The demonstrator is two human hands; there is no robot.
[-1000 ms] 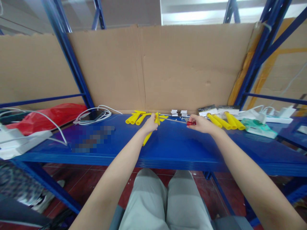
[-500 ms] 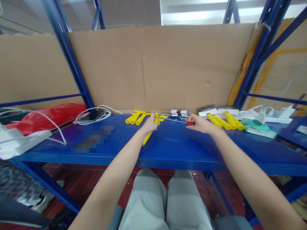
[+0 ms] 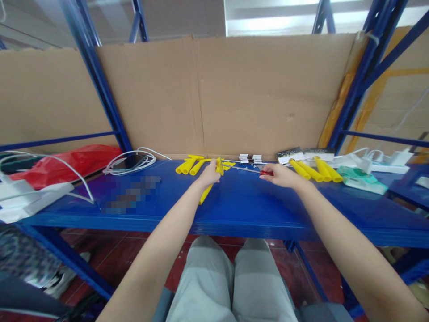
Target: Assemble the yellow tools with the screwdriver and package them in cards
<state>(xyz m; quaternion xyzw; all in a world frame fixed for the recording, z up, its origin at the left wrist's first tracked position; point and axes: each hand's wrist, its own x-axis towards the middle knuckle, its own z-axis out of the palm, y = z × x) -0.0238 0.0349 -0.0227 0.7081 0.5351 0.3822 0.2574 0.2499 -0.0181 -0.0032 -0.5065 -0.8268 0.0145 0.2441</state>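
My left hand is closed around a yellow plastic piece, whose tube part points down toward the front of the blue table. My right hand grips the red handle of a screwdriver. Its long metal shaft runs left, and the tip meets the yellow piece beside my left fingers; the exact contact is too small to make out. Behind my left hand lie more yellow parts, some tube-shaped. Small bits lie near the shaft, close to a stack of white bundles.
Several yellow tubes lie at the right beside a green-and-white packet. A red bag, white cables and a power strip occupy the left. A cardboard panel stands behind. A person's shoe shows at lower left.
My right hand's fingers have shifted slightly on the screwdriver handle. My left hand and the yellow piece are nearly unchanged.
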